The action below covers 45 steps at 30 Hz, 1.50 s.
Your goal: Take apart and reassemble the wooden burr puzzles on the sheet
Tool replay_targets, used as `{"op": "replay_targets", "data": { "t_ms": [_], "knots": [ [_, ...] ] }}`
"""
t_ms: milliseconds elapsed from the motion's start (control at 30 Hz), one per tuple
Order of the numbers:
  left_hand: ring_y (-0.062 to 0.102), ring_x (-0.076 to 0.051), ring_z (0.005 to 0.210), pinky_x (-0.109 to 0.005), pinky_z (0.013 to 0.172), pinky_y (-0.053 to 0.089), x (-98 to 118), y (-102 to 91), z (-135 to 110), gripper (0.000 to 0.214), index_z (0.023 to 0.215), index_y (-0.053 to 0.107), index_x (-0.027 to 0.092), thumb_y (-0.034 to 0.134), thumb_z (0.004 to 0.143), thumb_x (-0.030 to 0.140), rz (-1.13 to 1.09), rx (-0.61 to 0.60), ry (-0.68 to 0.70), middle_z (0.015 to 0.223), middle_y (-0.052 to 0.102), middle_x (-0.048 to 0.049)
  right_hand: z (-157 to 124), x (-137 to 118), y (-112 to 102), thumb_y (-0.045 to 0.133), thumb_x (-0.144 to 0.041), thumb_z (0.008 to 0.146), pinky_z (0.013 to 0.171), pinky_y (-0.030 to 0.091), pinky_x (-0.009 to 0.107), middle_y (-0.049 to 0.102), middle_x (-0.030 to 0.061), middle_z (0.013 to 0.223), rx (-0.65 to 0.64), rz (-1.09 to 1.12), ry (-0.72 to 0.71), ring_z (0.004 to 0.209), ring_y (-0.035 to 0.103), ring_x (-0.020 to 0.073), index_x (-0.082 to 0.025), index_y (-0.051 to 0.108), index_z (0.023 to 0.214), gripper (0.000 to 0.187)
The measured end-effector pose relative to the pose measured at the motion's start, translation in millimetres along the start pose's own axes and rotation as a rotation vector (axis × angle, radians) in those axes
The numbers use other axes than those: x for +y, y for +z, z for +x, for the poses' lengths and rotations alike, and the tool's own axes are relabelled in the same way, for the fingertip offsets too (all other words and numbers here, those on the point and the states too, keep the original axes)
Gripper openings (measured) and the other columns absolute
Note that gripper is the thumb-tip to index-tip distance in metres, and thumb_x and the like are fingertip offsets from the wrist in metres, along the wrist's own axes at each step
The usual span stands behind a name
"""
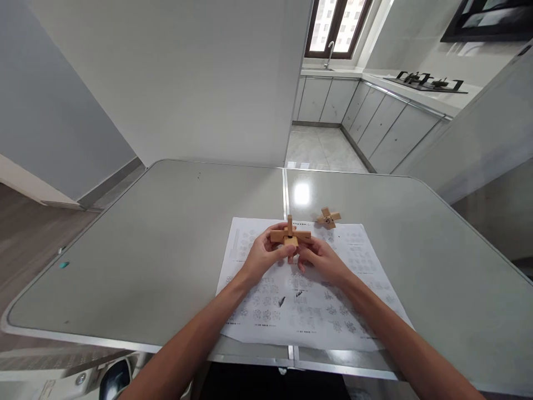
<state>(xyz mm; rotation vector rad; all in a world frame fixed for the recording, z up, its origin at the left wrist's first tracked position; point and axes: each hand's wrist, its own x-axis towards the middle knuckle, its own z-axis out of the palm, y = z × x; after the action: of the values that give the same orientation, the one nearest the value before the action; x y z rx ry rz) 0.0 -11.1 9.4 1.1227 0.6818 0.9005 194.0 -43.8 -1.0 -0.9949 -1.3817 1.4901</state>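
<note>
A wooden interlocking burr puzzle (290, 238), shaped like a cross with blocks jutting out several ways, is held up over the printed sheet (266, 328). My left hand (270, 249) grips its left side, with the thumb across the front block. From the right, my right hand (320, 256) holds the puzzle's right arm between thumb and fingers. Parts of the fingers behind the puzzle are hidden. A second, smaller wooden puzzle (328, 218) lies at the sheet's far edge, beyond my right hand.
The sheet, covered in small diagrams, lies on a grey folding table (145, 250) with a metal seam down its middle. A small teal object (64, 265) sits near the left edge. Past the table are a wall and a kitchen counter with a gas stove (428, 82).
</note>
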Motion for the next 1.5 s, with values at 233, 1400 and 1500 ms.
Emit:
{"op": "replay_targets", "data": {
  "t_ms": [233, 1400, 1500],
  "knots": [
    [0.074, -0.025, 0.091, -0.04, 0.084, 0.059, 2.5, -0.1, -0.7, 0.074, 0.138, 0.058, 0.018, 0.09, 0.075, 0.041, 0.031, -0.051, -0.014, 0.117, 0.074, -0.014, 0.0, -2.4, 6.9, 0.075, -0.047, 0.094, 0.057, 0.05, 0.03, 0.064, -0.0005, 0.073, -0.028, -0.002, -0.006, 0.058, 0.058, 0.0136, -0.02, 0.069, 0.114, 0.034],
    [0.07, -0.022, 0.1, -0.036, 0.094, 0.053, -6.4, -8.4, 11.2, 0.038, 0.114, 0.062, 0.018, 0.078, 0.088, 0.041, 0.194, 0.199, 0.138, 0.106, 0.072, -0.0074, 1.0, -3.3, -1.9, 0.07, -0.054, 0.095, 0.061, 0.046, 0.028, 0.063, 0.0025, 0.09, 0.093, 0.181, 0.04, 0.062, 0.052, 0.0109, -0.02, 0.069, 0.105, 0.036],
    [0.07, -0.023, 0.105, -0.039, 0.096, 0.053, 1.8, -8.2, 7.6, 0.04, 0.122, 0.059, 0.02, 0.076, 0.087, 0.028, 0.261, 0.129, 0.158, 0.115, 0.07, -0.0093, 0.8, -3.6, -3.0, 0.072, -0.054, 0.093, 0.059, 0.044, 0.027, 0.063, 0.0016, 0.088, 0.112, 0.233, 0.047, 0.061, 0.052, 0.0107, -0.02, 0.067, 0.098, 0.035]
  ]
}}
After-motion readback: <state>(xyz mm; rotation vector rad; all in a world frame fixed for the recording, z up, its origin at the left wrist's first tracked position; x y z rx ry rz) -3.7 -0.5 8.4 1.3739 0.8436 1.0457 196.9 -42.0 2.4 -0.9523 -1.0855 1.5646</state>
